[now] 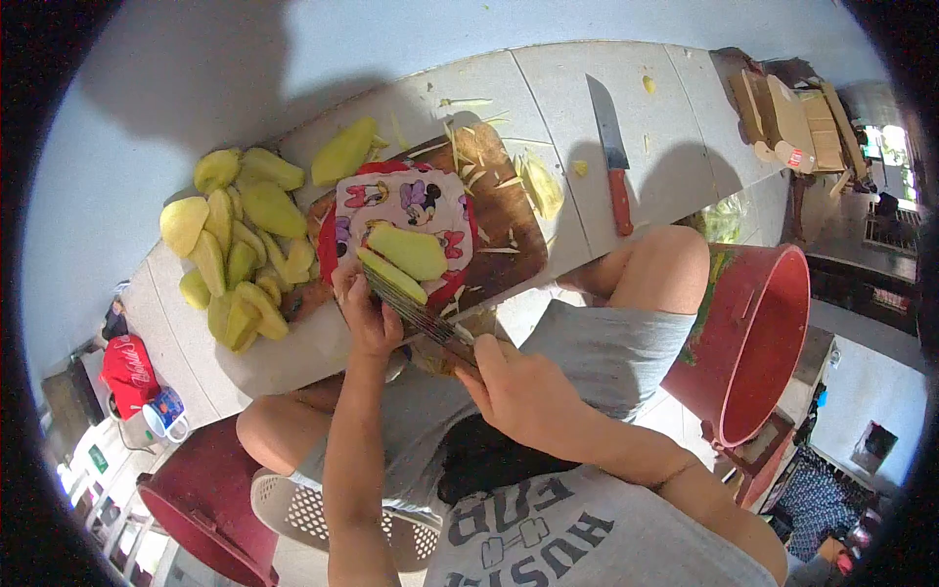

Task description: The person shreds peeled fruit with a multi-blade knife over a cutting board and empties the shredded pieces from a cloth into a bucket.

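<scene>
My right hand is closed around the brown handle of a knife whose dark blade shows several parallel lines. The blade slants up and left towards my left hand. My left fingers are closed at the near end of a pale green mango slice, right beside the blade tip. Exactly how the fingers meet the blade is hidden. Another flat mango piece lies on a pink cartoon-print cloth with red edging. Under the cloth is a wooden cutting board scattered with thin pale shreds.
Peeled mango pieces are heaped left of the board. A red-handled kitchen knife lies on the tiled surface to the right. Red tubs stand on both sides of my legs. A cardboard box sits at far right.
</scene>
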